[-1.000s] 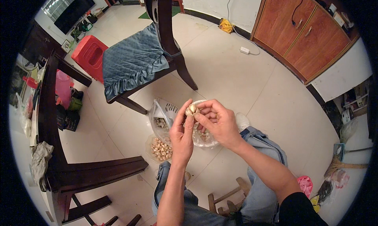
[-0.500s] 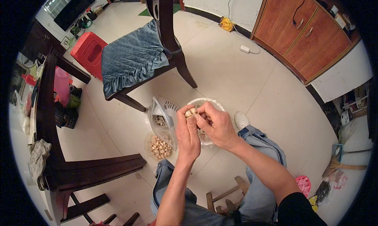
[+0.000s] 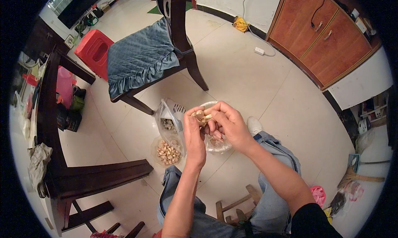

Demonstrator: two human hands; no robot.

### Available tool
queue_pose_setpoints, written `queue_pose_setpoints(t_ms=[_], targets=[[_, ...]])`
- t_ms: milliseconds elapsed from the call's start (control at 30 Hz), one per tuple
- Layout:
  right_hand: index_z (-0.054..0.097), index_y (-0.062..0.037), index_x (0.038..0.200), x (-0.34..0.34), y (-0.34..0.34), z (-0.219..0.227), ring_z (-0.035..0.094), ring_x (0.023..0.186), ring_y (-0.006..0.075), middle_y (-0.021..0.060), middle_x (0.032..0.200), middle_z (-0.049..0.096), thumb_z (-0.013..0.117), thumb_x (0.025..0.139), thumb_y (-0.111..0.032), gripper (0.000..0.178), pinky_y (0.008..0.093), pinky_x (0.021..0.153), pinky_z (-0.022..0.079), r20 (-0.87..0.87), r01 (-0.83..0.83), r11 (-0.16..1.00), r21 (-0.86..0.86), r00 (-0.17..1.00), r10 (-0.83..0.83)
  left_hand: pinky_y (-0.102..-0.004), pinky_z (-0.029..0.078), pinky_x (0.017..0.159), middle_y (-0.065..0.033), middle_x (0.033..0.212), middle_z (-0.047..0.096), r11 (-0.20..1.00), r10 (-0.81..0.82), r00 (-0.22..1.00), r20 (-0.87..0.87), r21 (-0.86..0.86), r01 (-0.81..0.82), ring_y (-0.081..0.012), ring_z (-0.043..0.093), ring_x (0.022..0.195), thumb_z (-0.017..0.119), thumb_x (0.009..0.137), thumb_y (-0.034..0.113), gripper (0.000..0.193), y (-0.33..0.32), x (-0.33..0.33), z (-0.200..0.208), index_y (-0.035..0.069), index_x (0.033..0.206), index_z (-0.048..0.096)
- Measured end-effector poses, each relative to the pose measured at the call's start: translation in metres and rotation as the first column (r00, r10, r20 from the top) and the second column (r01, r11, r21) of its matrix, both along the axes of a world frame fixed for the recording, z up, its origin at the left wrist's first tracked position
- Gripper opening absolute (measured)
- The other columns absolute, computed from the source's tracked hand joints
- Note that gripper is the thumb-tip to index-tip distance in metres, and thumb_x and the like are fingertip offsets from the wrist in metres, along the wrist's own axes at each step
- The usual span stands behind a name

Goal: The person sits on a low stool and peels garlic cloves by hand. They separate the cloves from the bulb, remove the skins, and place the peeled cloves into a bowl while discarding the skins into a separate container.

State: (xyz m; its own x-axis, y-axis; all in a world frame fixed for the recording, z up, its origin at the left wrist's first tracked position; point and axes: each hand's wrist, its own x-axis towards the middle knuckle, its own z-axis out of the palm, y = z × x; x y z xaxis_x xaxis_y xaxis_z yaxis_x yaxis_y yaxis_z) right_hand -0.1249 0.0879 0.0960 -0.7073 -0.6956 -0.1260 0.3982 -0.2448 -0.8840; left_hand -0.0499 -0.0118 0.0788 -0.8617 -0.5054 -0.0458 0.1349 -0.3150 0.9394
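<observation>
Evidently, a garlic bulb point(image 3: 200, 115) was the workpiece, raised above the floor point(image 3: 286, 97) and, from where I stood, over the left edge of a white-lined bowl point(image 3: 225, 147). The left hand point(image 3: 195, 138) had its fingers curled around the bulb's left side; the right hand point(image 3: 232, 127) pinched the opposite side between thumb and forefinger, its other fingers folded beneath. For a sound result, the left grip needed to stay firm but not crushing, while the right worked one clove at a time, skin falling inside the rim.

Clearances were tightest at left: a clear dish point(image 3: 154, 153) of loose cloves point(image 3: 168, 152) and an upright plastic bag point(image 3: 177, 129) stood side by side, near a chair leg point(image 3: 139, 104). A desk leg point(image 3: 110, 170) pointed toward the dish's near edge, limiting leftward sweep. Ahead and right, floor tiles ran from the shoe point(image 3: 254, 125) to the floor's edge beneath the cabinet point(image 3: 319, 35), giving the right elbow its widest working room.
</observation>
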Motion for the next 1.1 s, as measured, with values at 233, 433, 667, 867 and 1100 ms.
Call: queue_pose_setpoints(t_ms=[233,433,667,867,1100], targets=[[0.052,-0.0009,0.098,-0.003,-0.001,0.002,0.051,0.050,0.0051,0.0030,0.068,0.057,0.052,0.102,-0.018,0.018,0.0192,0.044,0.040,-0.343,0.037,0.982,0.184,0.939,0.029,-0.0250,0.041,0.065,-0.0012,0.090,0.053,0.999,-0.027,1.000,0.016,0.036,0.026,-0.0095,0.046,0.074,0.034,0.105,0.046,0.044,-0.006,0.000,0.000,0.008,0.119,0.052],[0.052,-0.0022,0.095,-0.008,0.002,-0.004,0.048,0.050,0.0044,0.0009,0.068,0.055,0.053,0.102,-0.024,0.022,0.0186,0.044,0.039,-0.034,-0.062,0.997,0.034,0.997,0.064,-0.0263,0.040,0.062,-0.0021,0.085,0.055,0.931,-0.087,0.995,-0.042,0.352,0.096,-0.0109,0.046,0.069,0.034,0.105,0.046,0.045,-0.009,0.000,0.000,0.007,0.120,0.053],[0.054,-0.0040,0.093,-0.012,0.009,-0.001,0.040,0.050,0.0045,0.0000,0.070,0.052,0.055,0.101,-0.026,0.023,0.0188,0.041,0.036,0.305,-0.095,0.988,-0.123,0.944,0.129,-0.0263,0.041,0.069,-0.0022,0.092,0.057,0.842,-0.134,0.987,-0.087,0.515,0.159,-0.0106,0.046,0.073,0.036,0.104,0.046,0.046,-0.012,0.004,0.000,0.008,0.124,0.052],[0.056,-0.0029,0.096,-0.015,0.008,-0.009,0.052,0.058,0.0064,0.0034,0.078,0.059,0.057,0.100,-0.026,0.023,0.0211,0.050,0.045,0.300,0.006,0.992,-0.123,0.953,0.032,-0.0265,0.042,0.073,-0.0014,0.096,0.057,0.828,-0.140,0.985,-0.100,0.533,0.172,-0.0108,0.049,0.078,0.038,0.104,0.046,0.045,-0.016,0.004,-0.002,0.010,0.125,0.052],[0.057,-0.0016,0.099,-0.016,0.009,-0.006,0.060,0.073,0.0123,0.0072,0.089,0.063,0.053,0.098,-0.014,0.013,0.0253,0.059,0.051,0.378,0.055,0.983,-0.174,0.926,0.015,-0.0245,0.046,0.074,-0.0029,0.101,0.060,0.807,-0.126,0.986,-0.112,0.566,0.168,-0.0095,0.050,0.080,0.042,0.103,0.044,0.042,-0.019,0.005,-0.005,0.009,0.124,0.053]])
